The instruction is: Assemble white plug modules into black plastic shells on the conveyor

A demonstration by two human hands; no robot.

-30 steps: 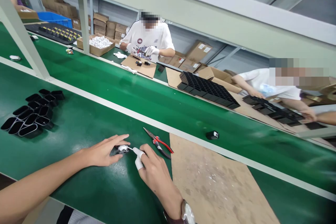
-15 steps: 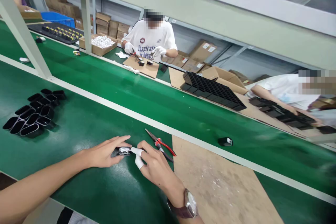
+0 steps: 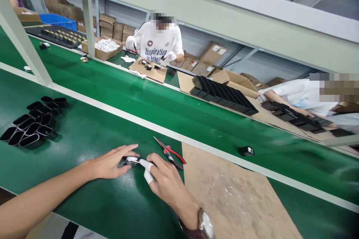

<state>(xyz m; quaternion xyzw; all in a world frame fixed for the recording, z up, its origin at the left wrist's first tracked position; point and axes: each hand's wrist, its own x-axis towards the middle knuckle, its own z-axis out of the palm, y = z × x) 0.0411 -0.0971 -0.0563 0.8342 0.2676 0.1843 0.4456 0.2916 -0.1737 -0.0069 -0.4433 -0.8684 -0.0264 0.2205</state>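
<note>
My left hand (image 3: 113, 163) lies low over the green bench, thumb and fingers closed around a small black plastic housing (image 3: 131, 161). White material shows at the housing's right-hand end. From the right, my right hand (image 3: 166, 179) reaches in, with white finger cots on the thumb and index finger. Those two fingers are pressed together, and the index tip touches the white end. Anything pinched between them is too small to make out. Just beyond my right hand lie red-handled long-nose pliers (image 3: 169, 152).
Several empty black housings (image 3: 30, 140) stand at left. A cardboard sheet (image 3: 224, 194) covers the bench at right. One black part (image 3: 246, 151) rests on the green conveyor (image 3: 168, 108). Across it, a person in white gloves (image 3: 161, 41) works beside a black housing grid (image 3: 221, 95).
My right thumb has closed up against the index finger, while my left hand keeps its hold. The black part on the conveyor has shifted right. The whole view has moved slightly.
</note>
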